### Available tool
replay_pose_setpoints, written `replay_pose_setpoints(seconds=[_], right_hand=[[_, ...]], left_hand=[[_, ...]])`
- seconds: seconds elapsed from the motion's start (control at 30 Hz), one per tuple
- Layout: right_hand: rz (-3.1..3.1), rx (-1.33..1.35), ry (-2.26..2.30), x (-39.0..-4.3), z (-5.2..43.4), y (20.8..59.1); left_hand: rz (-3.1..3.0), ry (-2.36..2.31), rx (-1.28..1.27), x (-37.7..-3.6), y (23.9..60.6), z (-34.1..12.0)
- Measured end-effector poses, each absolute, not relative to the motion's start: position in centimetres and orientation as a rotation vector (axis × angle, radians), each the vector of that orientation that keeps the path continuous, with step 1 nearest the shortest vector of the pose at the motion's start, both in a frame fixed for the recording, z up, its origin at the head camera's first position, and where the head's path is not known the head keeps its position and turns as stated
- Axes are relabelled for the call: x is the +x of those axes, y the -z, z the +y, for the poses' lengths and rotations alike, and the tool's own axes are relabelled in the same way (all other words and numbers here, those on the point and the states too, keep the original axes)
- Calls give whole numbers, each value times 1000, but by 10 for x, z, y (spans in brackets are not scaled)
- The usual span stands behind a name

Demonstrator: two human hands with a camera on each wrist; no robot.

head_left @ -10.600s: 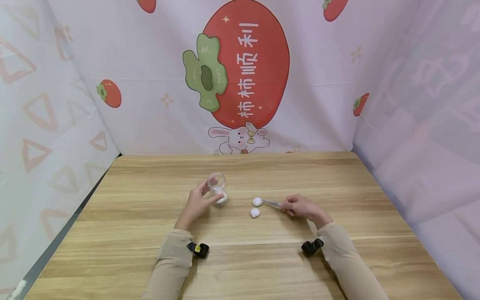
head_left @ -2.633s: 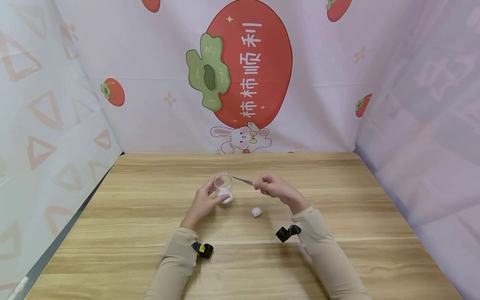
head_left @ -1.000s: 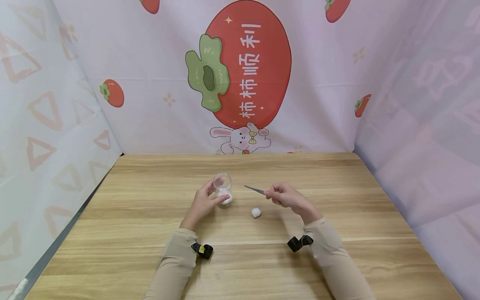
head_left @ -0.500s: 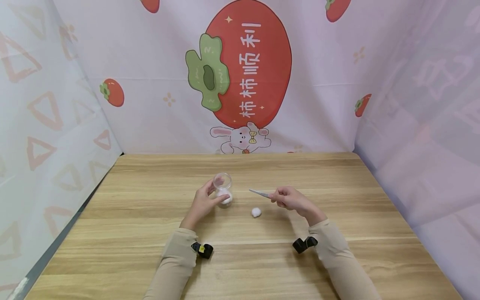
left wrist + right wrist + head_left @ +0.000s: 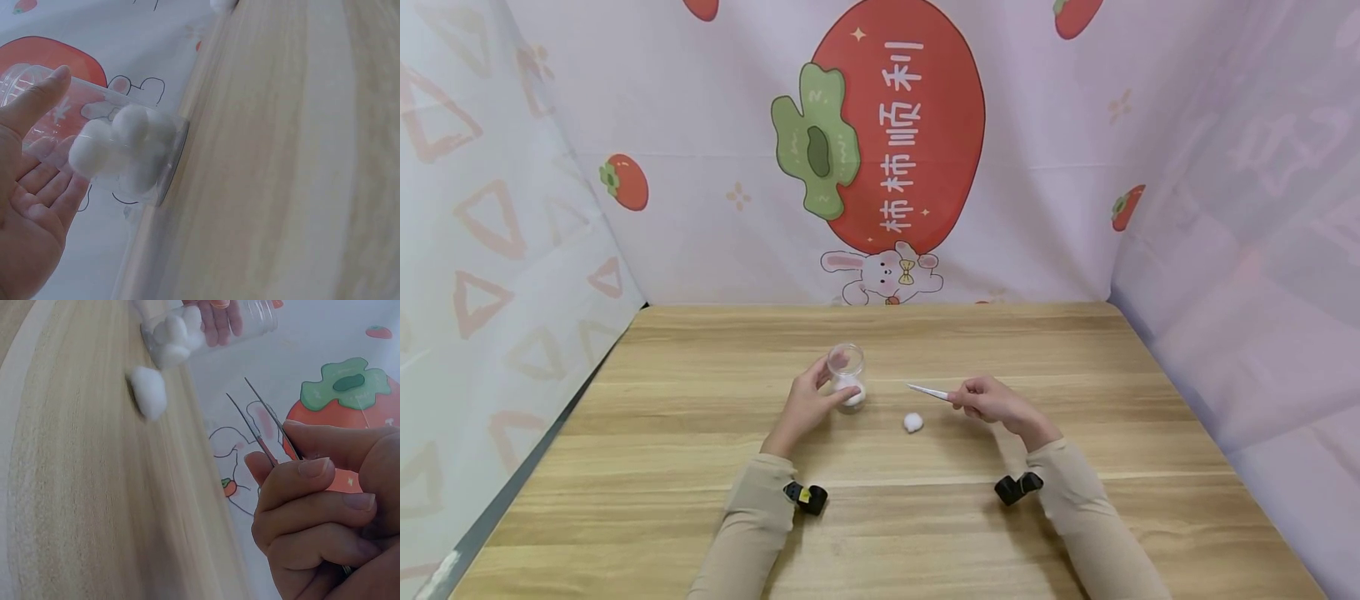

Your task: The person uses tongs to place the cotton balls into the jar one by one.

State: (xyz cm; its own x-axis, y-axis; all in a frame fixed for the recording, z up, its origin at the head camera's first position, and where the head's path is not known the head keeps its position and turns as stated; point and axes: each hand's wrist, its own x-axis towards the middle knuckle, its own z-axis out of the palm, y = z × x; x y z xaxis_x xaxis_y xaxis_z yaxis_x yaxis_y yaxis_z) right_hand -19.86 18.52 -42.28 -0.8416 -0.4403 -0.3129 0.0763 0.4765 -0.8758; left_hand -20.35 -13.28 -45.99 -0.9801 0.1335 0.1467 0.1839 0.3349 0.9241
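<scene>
My left hand [image 5: 807, 406] grips a clear, open-topped jar [image 5: 847, 361] that stands upright on the table. Several white cotton balls [image 5: 131, 150] lie in the jar's lower half, as the left wrist view shows. A pair of metal tweezers [image 5: 928, 392] is pinched between the thumb and fingers of my right hand [image 5: 992, 402]. Their two tips are spread apart with nothing between them, pointing left toward the jar. A single loose cotton ball [image 5: 913, 422] lies on the wood to the right of the jar, just in front of the tweezer tips in the head view.
The wooden table [image 5: 880, 533] has its back edge against a printed cloth [image 5: 700, 233], with more cloth walls at left and right. Black wrist cameras [image 5: 1018, 488] sit on both sleeves.
One of two loose cotton balls has left the table since the oldest frame. Lately the right hand and tweezers drew back from the jar's mouth, rightward and nearer; the left hand stays put.
</scene>
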Motion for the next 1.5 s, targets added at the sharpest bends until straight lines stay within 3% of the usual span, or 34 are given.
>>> replay_pose_setpoints(seconds=[0.23, 0.67, 1.5], right_hand=[[2238, -311, 1290, -200, 194, 430], [2255, -569, 1201, -207, 205, 443], [2286, -587, 1129, -208, 201, 458]], left_hand=[[-2526, 1766, -296, -205, 461, -132], [-2516, 1758, -317, -206, 460, -133], [-2514, 1759, -321, -205, 460, -132]])
